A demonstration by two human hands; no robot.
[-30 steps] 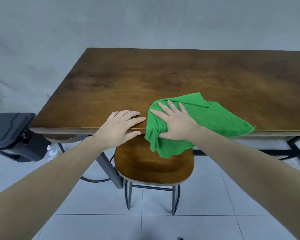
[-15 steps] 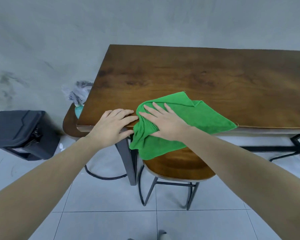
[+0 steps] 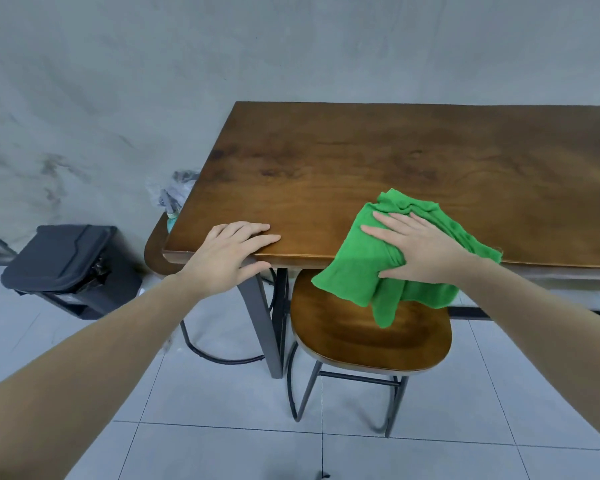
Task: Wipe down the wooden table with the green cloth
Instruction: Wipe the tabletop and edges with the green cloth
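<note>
The dark wooden table (image 3: 378, 157) stands against the grey wall. A bunched green cloth (image 3: 357, 268) lies on the table's near edge, and part of it hangs down over the edge. My right hand (image 3: 416, 247) presses flat on the cloth, fingers pointing left, thumb curled under the hanging part. My left hand (image 3: 226, 252) rests palm down on the near left corner of the table, fingers spread, with nothing in it.
A wooden stool (image 3: 371, 334) with black metal legs stands under the table below the cloth. A second stool (image 3: 153, 252) with a spray bottle (image 3: 171, 216) and plastic on it is at the table's left end. A black bin (image 3: 66, 268) stands on the tiled floor at left.
The view has shifted left along the table. The cloth has bunched up under my right hand and hangs further over the edge. My left hand now sits at the table's left corner.
</note>
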